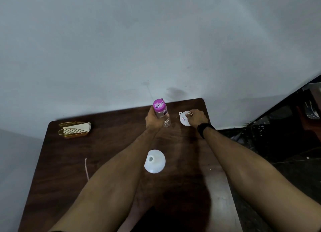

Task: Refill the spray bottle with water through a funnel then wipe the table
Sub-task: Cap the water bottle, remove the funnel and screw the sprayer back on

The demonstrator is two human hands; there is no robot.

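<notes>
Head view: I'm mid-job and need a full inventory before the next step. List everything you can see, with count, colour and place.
Table: 1, dark brown wood, against the grey wall.
Bottle: 1, clear with a purple cap still on, far middle of the table, gripped by the left hand.
Small funnel: 1, white with a sticker, far right of the table, held by the right hand.
Large funnel: 1, white, lying on the table's middle between the forearms.
Napkin holder: 1, gold wire, far left of the table, holding pale napkins.
Thin pale strip: 1, pinkish, near left of the table; too small to identify.
Wristwatch: 1, black, right wrist.
Left hand: 1, gripping the bottle.
Right hand: 1, holding the small funnel.
</notes>
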